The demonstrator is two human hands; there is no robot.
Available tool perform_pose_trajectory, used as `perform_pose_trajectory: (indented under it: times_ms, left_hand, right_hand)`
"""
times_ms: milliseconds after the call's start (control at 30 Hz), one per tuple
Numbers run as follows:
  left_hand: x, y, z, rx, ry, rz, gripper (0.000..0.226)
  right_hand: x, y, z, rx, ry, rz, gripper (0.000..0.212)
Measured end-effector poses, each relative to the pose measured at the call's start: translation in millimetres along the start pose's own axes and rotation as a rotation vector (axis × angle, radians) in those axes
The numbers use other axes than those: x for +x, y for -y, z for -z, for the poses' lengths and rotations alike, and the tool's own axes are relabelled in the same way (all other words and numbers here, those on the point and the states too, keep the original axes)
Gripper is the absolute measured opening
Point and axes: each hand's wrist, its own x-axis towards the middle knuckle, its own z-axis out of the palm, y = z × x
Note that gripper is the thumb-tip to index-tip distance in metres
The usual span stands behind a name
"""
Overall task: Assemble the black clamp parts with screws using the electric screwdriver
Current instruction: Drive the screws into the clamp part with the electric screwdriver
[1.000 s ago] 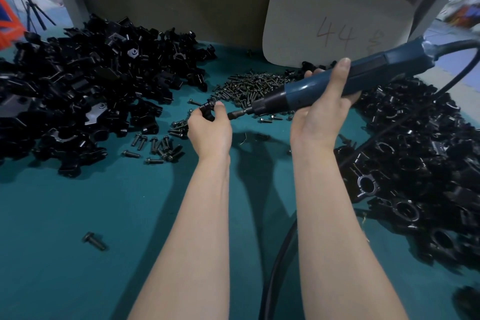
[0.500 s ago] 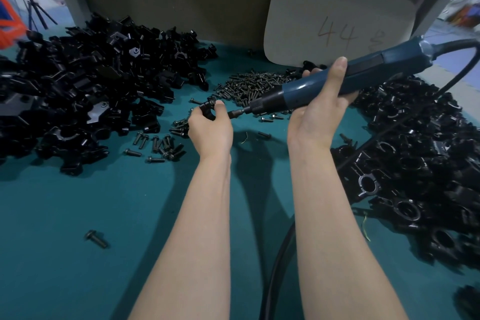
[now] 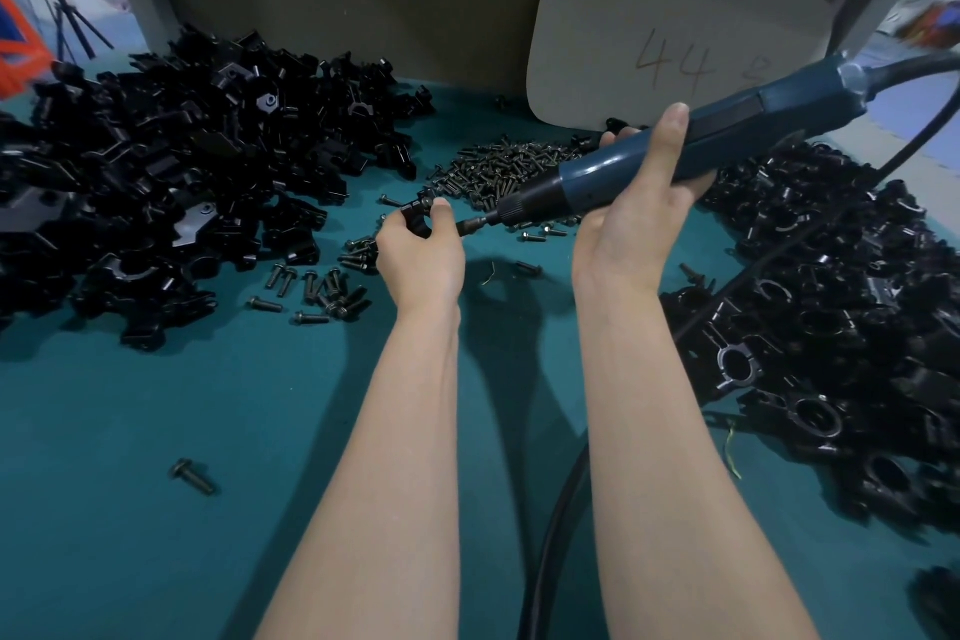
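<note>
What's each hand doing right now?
Left hand: holding a black clamp part, fingers curled round it.
Right hand: gripping the electric screwdriver, tip pointed at the clamp part.

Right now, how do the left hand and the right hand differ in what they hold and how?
The left hand holds a small black clamp part; the right hand holds the blue electric screwdriver. The left hand pinches with thumb and fingertips; the right hand wraps round, thumb stretched upward. Both are bare, above the teal table.
</note>
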Motion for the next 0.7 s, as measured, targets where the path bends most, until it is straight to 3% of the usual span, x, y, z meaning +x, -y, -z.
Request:
perform_pose_trajectory:
  times_ms: [300, 467, 700]
  left_hand:
    - [0.2, -0.4, 1.4, -0.055, 0.007, 0.052, 0.017]
    - [-0.3, -3.7, 3.1, -0.104, 0.032, 0.131, 0.018]
    - [-0.4, -6.5, 6.3, -0.060, 0.012, 0.126, 0.010]
  right_hand:
    - [-2.9, -0.1, -4.0, -0.024, 0.063, 0.022, 0.057]
    - [-5.5, 2.0, -7.1, -0.049, 0.159, 0.034, 0.042]
    - [-5.8, 1.6, -6.3, -0.028, 0.198, 0.016, 0.043]
